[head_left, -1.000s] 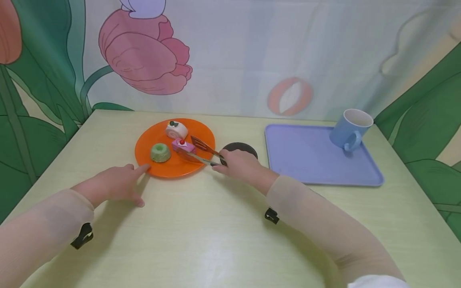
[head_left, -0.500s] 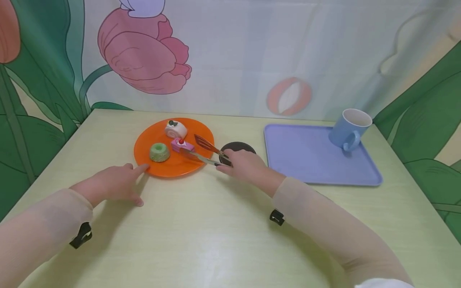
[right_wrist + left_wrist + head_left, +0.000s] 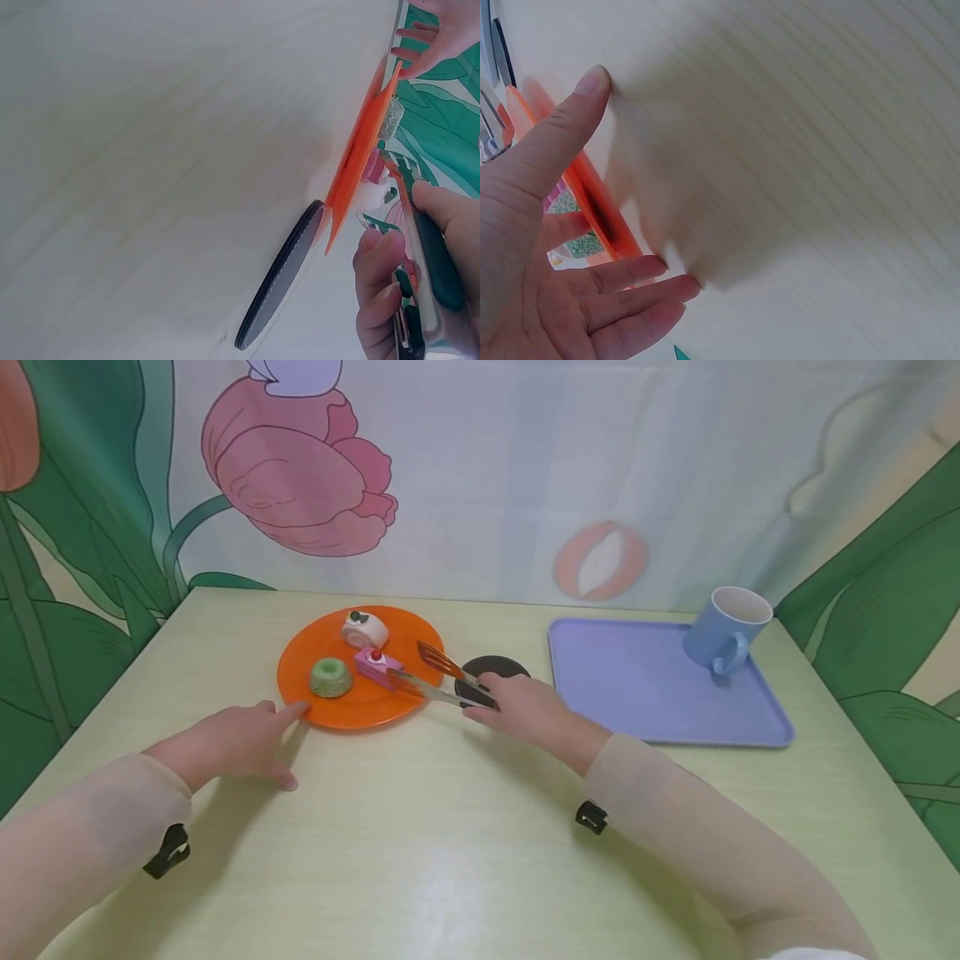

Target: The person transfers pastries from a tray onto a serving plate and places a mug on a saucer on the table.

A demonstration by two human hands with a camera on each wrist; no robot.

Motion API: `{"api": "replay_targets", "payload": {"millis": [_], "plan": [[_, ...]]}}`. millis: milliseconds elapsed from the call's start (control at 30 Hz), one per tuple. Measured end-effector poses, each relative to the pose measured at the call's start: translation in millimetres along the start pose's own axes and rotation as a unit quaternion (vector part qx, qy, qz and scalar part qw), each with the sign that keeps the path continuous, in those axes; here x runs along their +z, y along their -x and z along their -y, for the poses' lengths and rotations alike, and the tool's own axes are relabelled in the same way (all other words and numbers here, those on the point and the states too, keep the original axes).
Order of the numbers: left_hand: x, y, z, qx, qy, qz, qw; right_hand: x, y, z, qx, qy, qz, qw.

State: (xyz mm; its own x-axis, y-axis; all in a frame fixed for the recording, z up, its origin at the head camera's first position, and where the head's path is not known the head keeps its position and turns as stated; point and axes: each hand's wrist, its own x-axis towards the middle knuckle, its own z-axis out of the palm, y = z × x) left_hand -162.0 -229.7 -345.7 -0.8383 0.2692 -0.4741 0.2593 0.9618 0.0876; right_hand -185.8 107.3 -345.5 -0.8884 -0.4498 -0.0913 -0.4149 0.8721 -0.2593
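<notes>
My right hand (image 3: 525,706) grips a pair of metal tongs (image 3: 442,692) with dark green handle grips, best seen in the right wrist view. Their arms stand spread, one tip at the right end of a pink cake slice (image 3: 372,667) with a red cherry; whether it touches cannot be told. The slice lies on an orange plate (image 3: 360,714), beside a white roll cake (image 3: 366,631) and a green ring-shaped cake (image 3: 331,678). At the plate's near left rim, my left hand (image 3: 236,742) rests its extended index finger; thumb and other fingers are spread in the left wrist view.
A round black coaster (image 3: 491,667) lies right of the plate, partly behind the right hand. Farther right is a lavender tray (image 3: 622,685) with a blue mug (image 3: 723,631) at its far right corner. A printed curtain (image 3: 480,485) hangs behind the table.
My right hand has drawn back to the right with the tongs, and their tips have slid along and off most of the pink cake slice. The left hand stays at the rim.
</notes>
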Motion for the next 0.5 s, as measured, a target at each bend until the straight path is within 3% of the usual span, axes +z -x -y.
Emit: {"api": "replay_targets", "payload": {"millis": [500], "plan": [[-0.8,-0.3,0.5,0.004,-0.004,0.0,1.0,-4,16.3,-14,0.023,-0.007,0.007,0.9997]]}}
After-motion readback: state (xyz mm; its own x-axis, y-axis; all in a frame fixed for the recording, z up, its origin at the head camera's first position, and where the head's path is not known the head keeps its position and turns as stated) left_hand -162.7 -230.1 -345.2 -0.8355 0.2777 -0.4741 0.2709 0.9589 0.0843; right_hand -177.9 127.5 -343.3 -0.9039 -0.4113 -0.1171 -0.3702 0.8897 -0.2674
